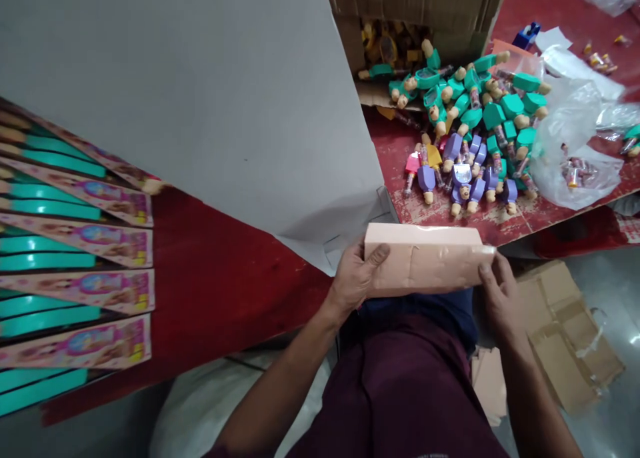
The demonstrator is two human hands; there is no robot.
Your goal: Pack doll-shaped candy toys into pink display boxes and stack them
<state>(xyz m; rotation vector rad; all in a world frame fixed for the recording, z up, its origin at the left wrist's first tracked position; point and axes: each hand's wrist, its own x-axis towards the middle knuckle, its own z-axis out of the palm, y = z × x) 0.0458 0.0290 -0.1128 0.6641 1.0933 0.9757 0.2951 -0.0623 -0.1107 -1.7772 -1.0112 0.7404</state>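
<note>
A long peach-coloured folded cardboard piece (pixel 425 268) is held level in front of my body. My left hand (pixel 353 275) grips its left end, the thumb lying on the face turned to me. At the right end, my right hand (pixel 500 291) pinches the edge between thumb and fingers. The piece has creases and a raised strip along its far side. Beyond it on the red table lies a heap of small toys with teal bodies (pixel 493 115) and bear-like heads. Purple ones (pixel 460 178) lie at the heap's near side.
A large white board (pixel 200 91) covers much of the red table (pixel 225 271). Printed triangular packs with teal pieces (pixel 110 285) stand in a row at left. A cardboard box (pixel 415 5) stands behind the heap, with plastic bags (pixel 570 125) beside it. Flattened cardboard (pixel 565 325) lies on the floor.
</note>
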